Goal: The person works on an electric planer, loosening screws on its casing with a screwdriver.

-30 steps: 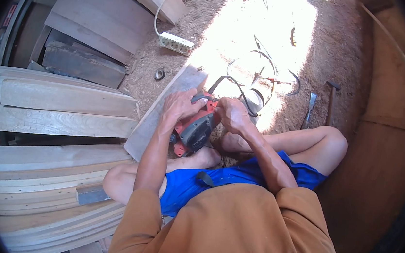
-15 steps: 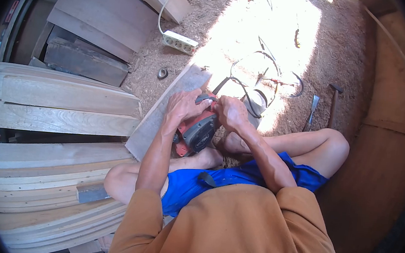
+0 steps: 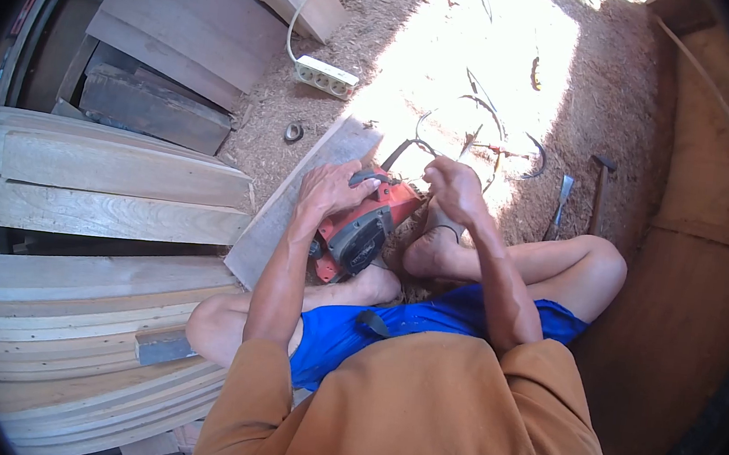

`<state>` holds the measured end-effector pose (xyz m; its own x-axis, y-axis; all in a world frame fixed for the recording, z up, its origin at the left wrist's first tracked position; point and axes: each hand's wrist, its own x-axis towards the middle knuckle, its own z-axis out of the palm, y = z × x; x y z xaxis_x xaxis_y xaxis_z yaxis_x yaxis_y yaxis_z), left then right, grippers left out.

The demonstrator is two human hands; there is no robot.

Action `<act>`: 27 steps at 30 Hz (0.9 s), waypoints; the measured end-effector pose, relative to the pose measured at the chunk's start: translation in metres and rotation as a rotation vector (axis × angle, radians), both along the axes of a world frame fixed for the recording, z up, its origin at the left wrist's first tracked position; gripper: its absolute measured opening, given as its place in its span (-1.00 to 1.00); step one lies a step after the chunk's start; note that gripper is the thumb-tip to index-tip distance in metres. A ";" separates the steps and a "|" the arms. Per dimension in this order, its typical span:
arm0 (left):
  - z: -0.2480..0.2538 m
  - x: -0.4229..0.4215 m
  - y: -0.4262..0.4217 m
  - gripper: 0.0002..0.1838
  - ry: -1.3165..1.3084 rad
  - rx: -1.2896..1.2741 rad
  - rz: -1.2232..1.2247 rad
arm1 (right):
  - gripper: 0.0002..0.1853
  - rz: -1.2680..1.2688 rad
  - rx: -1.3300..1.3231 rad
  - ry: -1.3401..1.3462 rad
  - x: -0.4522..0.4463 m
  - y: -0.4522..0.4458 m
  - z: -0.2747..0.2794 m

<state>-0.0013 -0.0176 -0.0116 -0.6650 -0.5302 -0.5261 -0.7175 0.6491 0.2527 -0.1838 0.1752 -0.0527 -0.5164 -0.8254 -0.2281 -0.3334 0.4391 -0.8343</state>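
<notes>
A red and black electric planer lies tilted between my legs, beside a flat wooden board. My left hand is closed round the planer's black top handle. Just right of the planer's front end, apart from it, is my right hand. Its fingers are curled together, and what they hold, if anything, is hidden. A black cord runs from behind the planer onto the sunlit floor.
Stacked planks fill the left side. A white power strip and a roll of tape lie ahead on shavings. To the right are a chisel, a hammer and a brown wooden panel.
My right hand has let go of the planer's front and moved to the right, uncovering its red front end. My left hand stays on the handle.
</notes>
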 end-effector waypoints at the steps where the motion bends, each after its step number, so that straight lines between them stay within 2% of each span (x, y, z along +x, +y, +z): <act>1: -0.002 0.001 0.000 -0.37 0.016 -0.006 -0.005 | -0.65 -0.055 0.059 -0.097 -0.016 0.004 -0.002; 4: -0.005 -0.001 0.004 -0.44 0.053 -0.038 -0.025 | -0.65 -0.188 0.009 0.243 -0.063 0.019 -0.001; 6: -0.001 -0.006 0.012 -0.48 0.044 -0.078 -0.029 | -0.65 -0.166 0.200 0.401 -0.098 0.030 -0.017; 9: -0.005 -0.009 0.018 -0.52 0.046 -0.120 -0.050 | -0.65 -0.104 0.463 0.393 -0.118 0.032 -0.036; 12: 0.000 -0.007 0.019 -0.53 0.118 -0.073 -0.027 | -0.62 -0.124 0.413 0.485 -0.117 0.032 -0.072; 13: 0.001 -0.007 0.018 -0.53 0.114 -0.059 -0.013 | -0.57 0.047 0.389 0.697 -0.135 0.038 -0.114; 17: -0.004 0.000 0.010 -0.50 0.098 -0.044 0.010 | -0.53 -0.074 0.538 0.795 -0.142 0.037 -0.105; 20: -0.003 -0.001 0.009 -0.51 0.082 -0.036 0.013 | -0.58 -0.092 0.466 0.987 -0.156 0.065 -0.145; 22: -0.004 0.001 0.008 -0.52 0.081 -0.037 0.016 | -0.52 0.014 0.663 0.928 -0.154 0.063 -0.128; 24: -0.010 0.003 0.006 -0.52 0.090 -0.044 0.012 | -0.54 0.036 0.719 0.838 -0.151 0.068 -0.125; 25: -0.010 0.004 0.006 -0.51 0.084 -0.045 0.016 | -0.56 0.149 0.748 0.744 -0.152 0.071 -0.116; 27: -0.009 0.002 0.006 -0.50 0.075 -0.050 0.018 | -0.58 0.098 0.614 0.673 -0.143 0.084 -0.094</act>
<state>0.0010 -0.0113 -0.0204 -0.6914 -0.5671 -0.4476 -0.7097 0.6492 0.2737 -0.3265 0.2596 -0.1465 -0.6330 -0.7060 -0.3176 -0.7242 0.6850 -0.0795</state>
